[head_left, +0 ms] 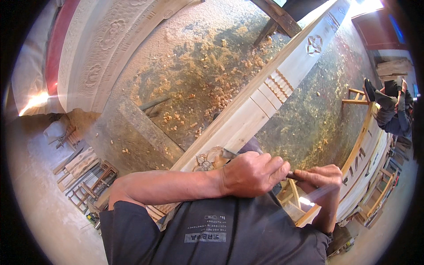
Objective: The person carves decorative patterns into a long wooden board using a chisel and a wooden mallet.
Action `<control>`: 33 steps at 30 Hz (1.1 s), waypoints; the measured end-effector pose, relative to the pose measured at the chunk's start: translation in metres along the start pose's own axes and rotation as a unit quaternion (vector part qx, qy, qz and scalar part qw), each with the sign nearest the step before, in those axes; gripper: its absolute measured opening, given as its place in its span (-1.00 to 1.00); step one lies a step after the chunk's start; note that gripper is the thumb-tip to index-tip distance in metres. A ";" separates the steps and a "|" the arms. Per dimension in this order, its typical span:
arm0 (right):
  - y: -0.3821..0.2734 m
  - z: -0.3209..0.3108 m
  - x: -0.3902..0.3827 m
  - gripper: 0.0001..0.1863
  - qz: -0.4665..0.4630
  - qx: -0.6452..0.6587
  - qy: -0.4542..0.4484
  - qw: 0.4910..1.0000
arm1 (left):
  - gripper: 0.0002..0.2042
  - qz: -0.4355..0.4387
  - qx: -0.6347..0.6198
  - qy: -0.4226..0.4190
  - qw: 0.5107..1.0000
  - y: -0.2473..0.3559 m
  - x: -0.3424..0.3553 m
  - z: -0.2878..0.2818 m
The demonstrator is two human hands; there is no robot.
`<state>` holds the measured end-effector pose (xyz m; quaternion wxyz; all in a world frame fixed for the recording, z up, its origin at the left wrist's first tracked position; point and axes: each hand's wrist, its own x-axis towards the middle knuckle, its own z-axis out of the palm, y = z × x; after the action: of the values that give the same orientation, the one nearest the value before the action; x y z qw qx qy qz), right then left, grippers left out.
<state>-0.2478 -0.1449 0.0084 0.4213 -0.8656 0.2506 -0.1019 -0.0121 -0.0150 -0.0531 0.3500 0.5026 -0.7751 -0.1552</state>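
Observation:
A long pale wooden beam (pixel 256 110) runs diagonally away from me, carved with rows of notches and a flower near its far end. My left hand (pixel 254 174) is closed around a metal chisel (pixel 230 155), whose blade lies at a carved flower (pixel 205 162) on the near part of the beam. My right hand (pixel 320 176) grips the same tool at its dark rear end, further to the right. My left forearm crosses over the beam and hides part of it.
Large carved panels (pixel 106 39) stand at upper left, wood pieces (pixel 77 170) lower left. A wooden trestle (pixel 282 20) is at the beam's far end. Shavings (pixel 221 99) litter the floor. Another person (pixel 393 115) sits at right beside a bench (pixel 362 143) with tools.

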 end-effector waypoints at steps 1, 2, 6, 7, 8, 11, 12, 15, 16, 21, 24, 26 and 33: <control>-0.005 0.001 -0.002 -0.56 -0.001 -0.001 0.008 1.000 | -0.67 0.019 0.022 0.004 1.000 0.002 -0.001 -0.005; -0.010 0.002 -0.004 -0.56 -0.002 -0.002 0.016 1.000 | -0.65 0.039 0.043 0.009 0.998 0.004 -0.002 -0.008; -0.017 -0.001 -0.013 -0.56 0.038 -0.005 0.011 0.999 | -0.59 0.051 -0.005 0.010 0.999 0.001 -0.003 -0.001; -0.016 -0.001 -0.016 -0.56 0.047 -0.004 0.012 0.999 | -0.59 0.051 -0.018 0.014 0.998 0.001 -0.003 0.004; -0.016 -0.002 -0.016 -0.56 0.047 -0.002 0.012 0.999 | -0.58 0.052 -0.032 0.017 0.998 0.001 -0.002 0.006; -0.017 -0.002 -0.013 -0.57 0.052 0.004 0.009 0.999 | -0.58 0.049 -0.023 0.010 0.998 0.000 -0.003 0.004; -0.017 -0.002 -0.012 -0.57 0.057 0.005 0.005 0.998 | -0.58 0.047 -0.024 0.011 0.999 0.000 -0.003 0.004; -0.017 -0.002 -0.008 -0.58 0.064 0.013 0.002 0.998 | -0.58 0.040 -0.025 0.009 0.999 -0.001 -0.003 0.004; -0.017 -0.002 -0.007 -0.58 0.065 0.016 0.003 0.998 | -0.58 0.039 -0.024 0.008 0.999 -0.001 -0.003 0.003; -0.020 -0.009 0.000 -0.57 0.050 -0.009 -0.021 0.999 | -0.57 0.033 -0.042 0.012 0.998 -0.001 -0.003 0.003; -0.023 -0.013 0.003 -0.57 0.055 -0.015 -0.026 0.998 | -0.57 0.028 -0.047 0.019 0.998 -0.002 -0.002 0.005; -0.023 -0.015 0.005 -0.57 0.061 -0.013 -0.032 0.998 | -0.57 0.026 -0.047 0.026 0.998 -0.002 -0.001 0.004; -0.010 -0.017 0.018 -0.57 0.045 0.000 -0.062 0.997 | -0.58 -0.019 -0.040 0.013 0.999 0.001 -0.001 0.002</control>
<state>-0.2354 -0.1606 0.0262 0.4399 -0.8584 0.2624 -0.0289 -0.0139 -0.0145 -0.0544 0.3769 0.5045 -0.7542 -0.1860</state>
